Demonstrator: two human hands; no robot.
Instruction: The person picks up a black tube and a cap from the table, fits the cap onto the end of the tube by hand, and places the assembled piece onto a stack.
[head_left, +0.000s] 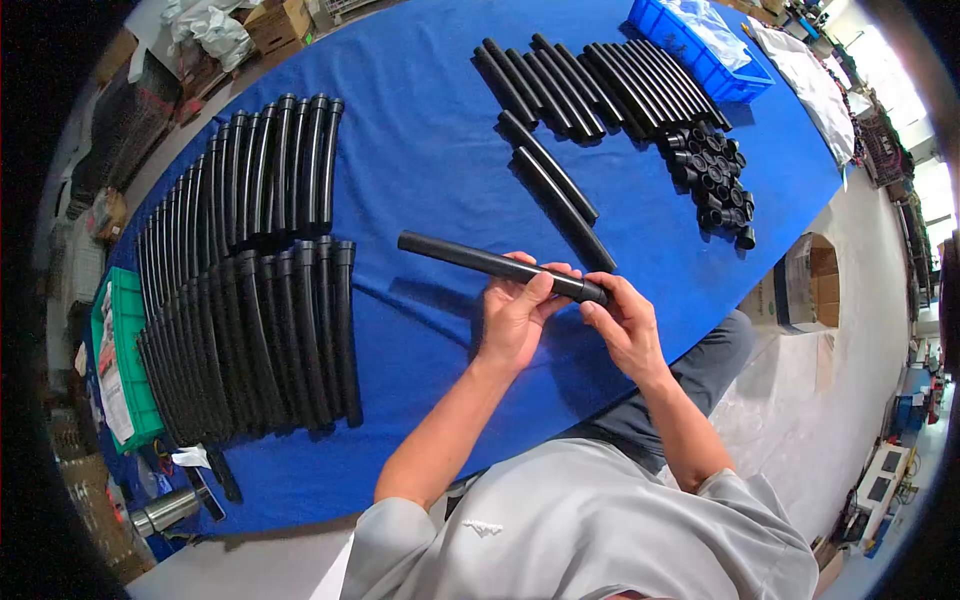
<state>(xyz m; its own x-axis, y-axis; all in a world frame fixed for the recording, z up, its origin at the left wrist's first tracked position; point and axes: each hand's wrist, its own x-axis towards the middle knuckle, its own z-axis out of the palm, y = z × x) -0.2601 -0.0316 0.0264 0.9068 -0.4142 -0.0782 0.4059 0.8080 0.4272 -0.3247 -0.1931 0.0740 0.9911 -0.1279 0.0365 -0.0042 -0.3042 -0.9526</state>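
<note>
A black plastic tube (455, 251) is held over the blue cloth, slanting from upper left down to the right. My left hand (518, 312) wraps round it near its right part, thumb on top. At that right end sits a black end fitting (592, 292), slightly wider than the tube. The fingers and thumb of my right hand (625, 325) pinch this fitting. Just beyond my hands lie two loose black tubes (560, 205). Part of the fitting is hidden behind my right fingers.
Two rows of black tubes with wider ends (270, 170) lie at left. Plain tubes (640, 85) and a pile of short black fittings (712, 175) are at upper right, by a blue crate (690, 50). A green crate (140, 350) stands at left; a cardboard box (800, 285) is on the floor.
</note>
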